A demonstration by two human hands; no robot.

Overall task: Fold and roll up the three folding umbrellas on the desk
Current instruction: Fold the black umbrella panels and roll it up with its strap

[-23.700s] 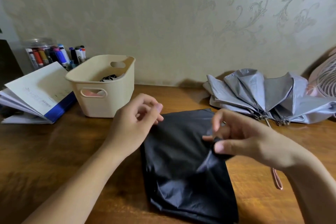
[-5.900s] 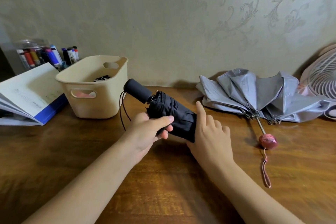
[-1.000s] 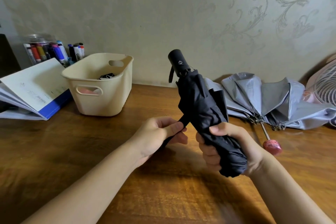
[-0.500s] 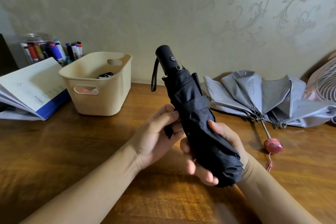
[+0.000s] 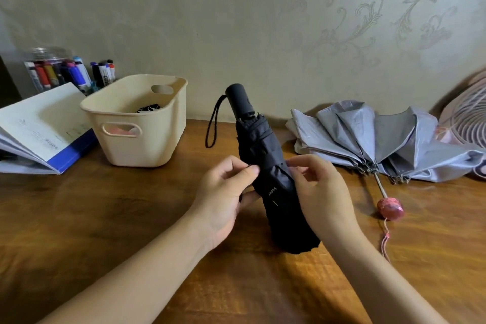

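One black folding umbrella (image 5: 273,184), rolled, held tilted over the middle of the table (image 5: 79,218), handle up, wrist loop (image 5: 214,123) dangling. Left hand (image 5: 223,197): fingers pinch at its left side. Right hand (image 5: 320,192): fingers curl and pinch at its right side. Just right, a grey umbrella (image 5: 381,139) lies half-collapsed, pink handle (image 5: 390,208) nearest the camera, fan (image 5: 465,118) behind. Left, a beige basket (image 5: 157,150) holds something dark (image 5: 148,108). Beyond it are an open book (image 5: 39,123) and a jar of markers (image 5: 65,71).

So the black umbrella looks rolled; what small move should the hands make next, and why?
Probably fasten the closing strap around the black umbrella: its cloth is rolled, and the left hand and right hand both pinch at its middle, where the strap seems to be.
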